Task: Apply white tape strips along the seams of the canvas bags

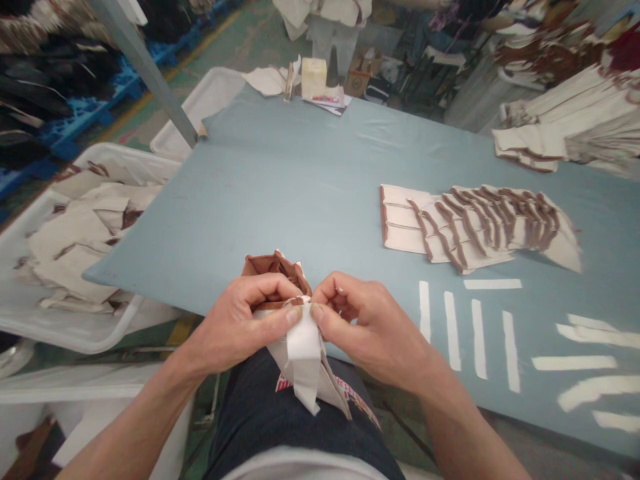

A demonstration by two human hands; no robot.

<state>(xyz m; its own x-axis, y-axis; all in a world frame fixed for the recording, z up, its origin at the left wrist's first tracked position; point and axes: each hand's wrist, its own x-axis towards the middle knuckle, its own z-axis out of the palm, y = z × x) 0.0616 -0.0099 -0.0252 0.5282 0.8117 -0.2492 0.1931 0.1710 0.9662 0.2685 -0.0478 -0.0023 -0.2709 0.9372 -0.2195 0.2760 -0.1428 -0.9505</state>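
Note:
Both my hands meet at the near edge of the blue-grey table [310,180], over my lap. My left hand [245,320] is closed around a bundle of cream fabric pieces with brown trim [273,267], thumb pressed on top. My right hand [360,320] pinches the same bundle from the right, fingers curled. A white strip of fabric [305,360] hangs down from between my two thumbs toward my dark trousers. A printed label shows under it.
A fanned row of cream pieces with brown trim [475,227] lies on the table to the right. Several white strips [477,327] lie near the front right edge. White bins with fabric pieces [75,240] stand at the left. More stacks [565,133] sit far right.

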